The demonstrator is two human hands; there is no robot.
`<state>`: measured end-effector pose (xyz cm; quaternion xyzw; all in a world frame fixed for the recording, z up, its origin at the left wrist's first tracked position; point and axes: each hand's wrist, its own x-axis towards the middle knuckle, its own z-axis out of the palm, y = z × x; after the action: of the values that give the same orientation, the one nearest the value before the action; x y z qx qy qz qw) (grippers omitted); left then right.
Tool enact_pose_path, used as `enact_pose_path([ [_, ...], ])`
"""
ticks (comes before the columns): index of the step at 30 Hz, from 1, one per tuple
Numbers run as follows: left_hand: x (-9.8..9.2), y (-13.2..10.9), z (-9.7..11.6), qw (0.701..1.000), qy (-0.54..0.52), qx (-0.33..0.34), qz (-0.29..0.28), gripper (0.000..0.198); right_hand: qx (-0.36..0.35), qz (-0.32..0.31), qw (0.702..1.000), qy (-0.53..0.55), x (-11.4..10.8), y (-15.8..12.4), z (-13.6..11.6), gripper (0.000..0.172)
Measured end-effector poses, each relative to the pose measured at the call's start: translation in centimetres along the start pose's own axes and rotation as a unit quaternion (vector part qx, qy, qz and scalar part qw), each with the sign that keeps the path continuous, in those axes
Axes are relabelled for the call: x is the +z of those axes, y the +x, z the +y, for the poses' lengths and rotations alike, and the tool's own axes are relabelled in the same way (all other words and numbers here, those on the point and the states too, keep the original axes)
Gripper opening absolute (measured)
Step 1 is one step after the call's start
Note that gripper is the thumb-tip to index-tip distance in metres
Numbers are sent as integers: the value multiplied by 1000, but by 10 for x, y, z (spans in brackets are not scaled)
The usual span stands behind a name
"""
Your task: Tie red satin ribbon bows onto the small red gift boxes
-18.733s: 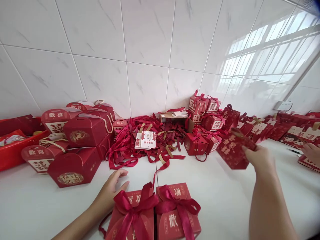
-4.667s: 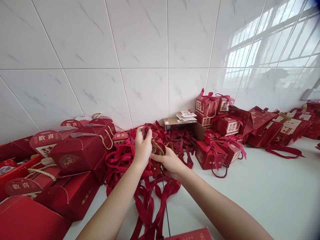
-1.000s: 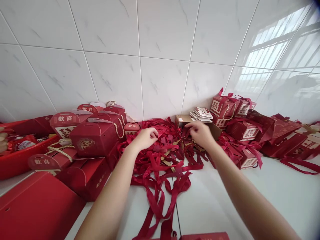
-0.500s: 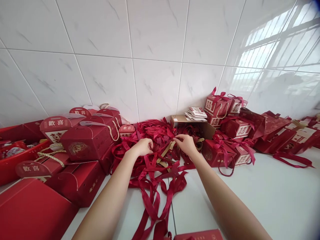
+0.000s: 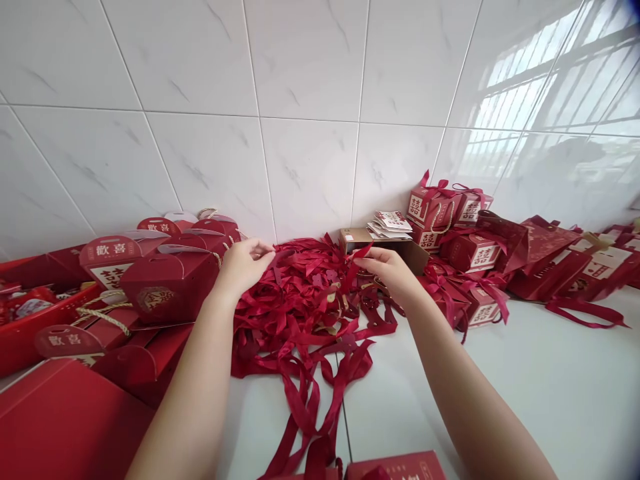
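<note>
A tangled heap of dark red satin ribbons (image 5: 300, 293) lies against the tiled wall, with loose ends trailing toward me over the white surface. My right hand (image 5: 393, 270) pinches the end of a red ribbon (image 5: 361, 255) at the heap's right side, lifting it slightly. At the upper left of the heap, my left hand (image 5: 244, 267) has thumb and fingers closed together, and a dark red ribbon (image 5: 284, 255) shows at its fingertips. Gold strips (image 5: 333, 310) and small dark red cut-out pieces lie among the ribbons.
Red gift boxes (image 5: 167, 283) with rope handles are stacked at left, beside a red basket (image 5: 60, 310). Behind the right hand stands an open cardboard box (image 5: 415, 253) with white cards (image 5: 390, 225) on top. Ribboned boxes (image 5: 483, 257) and red bags (image 5: 555, 267) line the right.
My hands have moved apart: the left one up and to the left, the right one slightly right and up. A red ribbon end now rises from the heap in my right fingers.
</note>
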<state>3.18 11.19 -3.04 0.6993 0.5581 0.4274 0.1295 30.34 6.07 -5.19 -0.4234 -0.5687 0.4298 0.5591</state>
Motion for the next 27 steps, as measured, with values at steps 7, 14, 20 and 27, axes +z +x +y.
enact_pose_path([
  [7,-6,-24,45,985,-163,52,5,22,-54,-76,995,46,-4,-19,-23,20],
  [14,-11,-35,61,984,-143,79,-75,16,-22,-248,956,-158,14,-31,-26,48],
  [20,11,-38,63,949,-154,143,-233,12,68,-177,980,62,39,-21,-4,44],
  [27,29,-36,58,932,-224,150,-242,36,93,-171,964,183,38,-10,14,33],
])
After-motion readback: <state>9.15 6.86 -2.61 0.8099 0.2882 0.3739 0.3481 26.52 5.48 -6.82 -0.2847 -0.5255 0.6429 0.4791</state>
